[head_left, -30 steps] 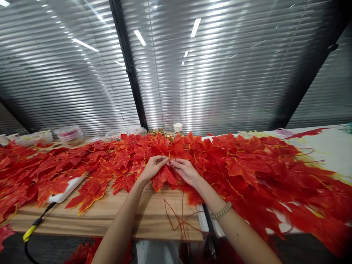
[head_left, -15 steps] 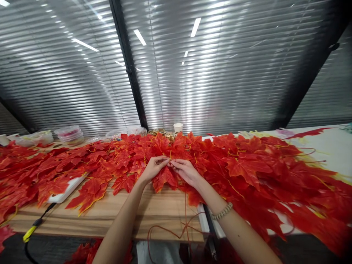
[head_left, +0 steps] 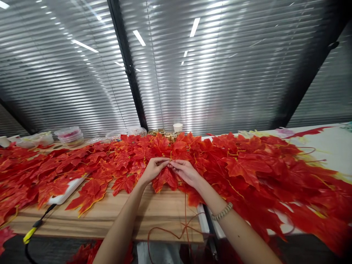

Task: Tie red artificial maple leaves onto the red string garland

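My left hand (head_left: 154,169) and my right hand (head_left: 185,170) meet fingertip to fingertip over the artificial maple leaves. Both are closed in a pinch on a thin yellow leaf stem (head_left: 171,156); the exact grip is too small to make out. Just below the fingers hangs a red maple leaf (head_left: 165,179). A thin red cord (head_left: 186,205) runs down from near my right hand, across the wooden board (head_left: 162,211), and loops over its front edge. A beaded bracelet (head_left: 222,211) circles my right wrist.
Overlapping red leaves (head_left: 247,168) spread across both sides. A white power strip (head_left: 68,189) with a black cable (head_left: 45,212) lies at the left. Behind stand a paper cup (head_left: 178,127) and plastic tubs (head_left: 69,135), before the window blinds (head_left: 206,80).
Almost nothing differs. Both hands keep their pinch at the same spot, with only slight fingertip movement.
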Action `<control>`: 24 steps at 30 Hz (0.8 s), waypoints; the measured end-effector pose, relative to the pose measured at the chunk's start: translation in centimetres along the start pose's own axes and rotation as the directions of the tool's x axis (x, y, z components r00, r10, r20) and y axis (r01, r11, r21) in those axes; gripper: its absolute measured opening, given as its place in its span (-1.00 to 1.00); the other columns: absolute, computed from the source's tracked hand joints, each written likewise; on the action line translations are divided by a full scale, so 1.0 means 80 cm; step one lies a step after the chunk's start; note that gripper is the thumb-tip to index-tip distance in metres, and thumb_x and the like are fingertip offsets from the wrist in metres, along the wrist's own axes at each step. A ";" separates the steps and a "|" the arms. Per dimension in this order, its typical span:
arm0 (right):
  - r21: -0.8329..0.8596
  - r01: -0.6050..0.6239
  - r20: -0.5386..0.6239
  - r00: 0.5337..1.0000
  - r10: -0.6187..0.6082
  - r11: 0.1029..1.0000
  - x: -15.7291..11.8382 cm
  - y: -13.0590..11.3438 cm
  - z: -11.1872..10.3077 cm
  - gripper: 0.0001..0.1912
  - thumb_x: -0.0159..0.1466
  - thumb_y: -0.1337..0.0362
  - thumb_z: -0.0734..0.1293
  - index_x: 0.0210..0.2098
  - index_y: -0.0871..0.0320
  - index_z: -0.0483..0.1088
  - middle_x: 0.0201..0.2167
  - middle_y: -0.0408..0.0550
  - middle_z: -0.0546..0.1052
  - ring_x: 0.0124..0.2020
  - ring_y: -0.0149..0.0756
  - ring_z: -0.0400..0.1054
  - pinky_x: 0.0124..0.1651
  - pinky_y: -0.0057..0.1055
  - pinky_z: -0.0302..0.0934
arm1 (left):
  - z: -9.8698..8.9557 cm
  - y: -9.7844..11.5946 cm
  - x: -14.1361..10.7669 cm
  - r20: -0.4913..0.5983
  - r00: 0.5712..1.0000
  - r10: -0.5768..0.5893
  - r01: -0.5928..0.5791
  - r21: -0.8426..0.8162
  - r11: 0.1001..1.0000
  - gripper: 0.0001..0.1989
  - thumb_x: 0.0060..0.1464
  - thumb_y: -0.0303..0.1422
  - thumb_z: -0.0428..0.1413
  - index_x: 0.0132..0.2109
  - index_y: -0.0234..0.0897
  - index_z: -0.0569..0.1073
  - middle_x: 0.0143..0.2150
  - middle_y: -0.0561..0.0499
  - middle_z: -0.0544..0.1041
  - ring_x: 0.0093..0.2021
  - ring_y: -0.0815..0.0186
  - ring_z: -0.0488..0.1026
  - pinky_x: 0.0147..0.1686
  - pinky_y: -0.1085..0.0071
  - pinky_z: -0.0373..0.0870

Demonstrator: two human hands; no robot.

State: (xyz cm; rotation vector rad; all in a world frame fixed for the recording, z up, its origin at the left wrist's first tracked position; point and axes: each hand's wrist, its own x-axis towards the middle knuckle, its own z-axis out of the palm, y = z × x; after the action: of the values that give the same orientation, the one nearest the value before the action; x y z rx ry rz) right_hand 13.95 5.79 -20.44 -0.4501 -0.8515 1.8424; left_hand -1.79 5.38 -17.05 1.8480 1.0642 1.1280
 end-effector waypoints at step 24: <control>-0.005 -0.014 0.018 1.000 0.014 1.000 -0.002 -0.001 0.001 -0.82 -0.11 0.39 0.48 -0.47 0.27 0.50 -0.46 -0.09 0.50 -0.39 -0.49 0.36 -0.22 -0.57 0.20 | 0.000 0.007 -0.001 0.016 0.999 0.030 -0.030 0.027 0.999 -0.76 -0.02 -0.32 0.12 -0.22 -0.36 0.54 -0.22 -0.12 0.57 -0.21 0.22 0.48 -0.16 0.35 0.37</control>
State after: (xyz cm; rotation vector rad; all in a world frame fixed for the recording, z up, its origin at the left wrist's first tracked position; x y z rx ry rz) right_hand 14.03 5.65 -20.37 -0.4448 -0.8673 1.8599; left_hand -1.64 5.10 -16.60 1.8970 1.0511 1.1200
